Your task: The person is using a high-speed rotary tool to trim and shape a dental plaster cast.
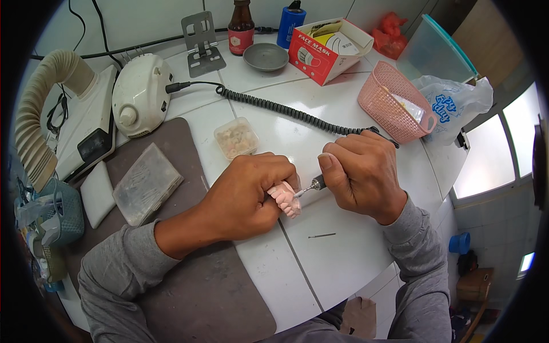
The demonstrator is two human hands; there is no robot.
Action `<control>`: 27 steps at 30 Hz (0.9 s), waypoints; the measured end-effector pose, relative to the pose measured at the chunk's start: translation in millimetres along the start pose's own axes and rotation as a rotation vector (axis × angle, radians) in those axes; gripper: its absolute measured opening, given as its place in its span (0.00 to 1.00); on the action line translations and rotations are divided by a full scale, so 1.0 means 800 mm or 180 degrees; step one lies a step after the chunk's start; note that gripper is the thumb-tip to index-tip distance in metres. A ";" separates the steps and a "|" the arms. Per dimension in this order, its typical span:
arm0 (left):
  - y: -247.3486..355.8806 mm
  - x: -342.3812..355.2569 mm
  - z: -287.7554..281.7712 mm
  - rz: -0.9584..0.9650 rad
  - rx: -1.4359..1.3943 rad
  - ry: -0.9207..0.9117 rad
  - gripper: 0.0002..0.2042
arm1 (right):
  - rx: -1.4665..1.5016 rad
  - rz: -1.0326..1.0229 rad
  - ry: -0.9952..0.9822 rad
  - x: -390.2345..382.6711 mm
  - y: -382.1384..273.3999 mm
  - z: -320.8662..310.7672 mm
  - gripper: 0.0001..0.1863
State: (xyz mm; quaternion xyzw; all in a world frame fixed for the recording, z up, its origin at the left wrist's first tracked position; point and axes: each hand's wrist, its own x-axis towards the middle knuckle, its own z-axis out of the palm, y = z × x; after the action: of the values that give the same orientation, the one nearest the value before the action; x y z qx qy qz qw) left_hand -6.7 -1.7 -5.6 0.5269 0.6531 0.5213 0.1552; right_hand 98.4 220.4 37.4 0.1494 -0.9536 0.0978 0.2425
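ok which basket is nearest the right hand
The pink basket, standing just beyond the right hand. It differs in colour and place from the blue-green basket, which is over at the picture's far left.

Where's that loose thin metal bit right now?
In the head view, the metal bit lies right of center on the white tabletop, below and right of the pink teeth model.

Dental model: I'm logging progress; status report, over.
Left hand gripping dental model. Right hand holding rotary handpiece, tip at model. Loose bur on tabletop, apart from both hands.
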 end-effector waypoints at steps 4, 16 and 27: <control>0.001 0.000 -0.001 0.0018 0.0028 -0.0026 0.09 | 0.0001 -0.0034 -0.0019 0.000 0.001 -0.001 0.13; 0.004 0.001 -0.001 -0.0013 -0.0139 -0.0020 0.08 | 0.0032 -0.0069 -0.0005 -0.001 0.001 -0.001 0.12; 0.000 0.001 0.000 0.0096 -0.0012 -0.0063 0.06 | 0.0097 -0.0041 -0.0017 0.000 0.001 0.000 0.14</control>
State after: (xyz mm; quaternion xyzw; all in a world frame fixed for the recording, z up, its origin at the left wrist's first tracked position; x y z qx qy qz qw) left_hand -6.9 -1.2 -5.4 0.5415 0.6426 0.5195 0.1548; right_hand 98.3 221.6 37.2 0.1595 -0.9517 0.1103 0.2382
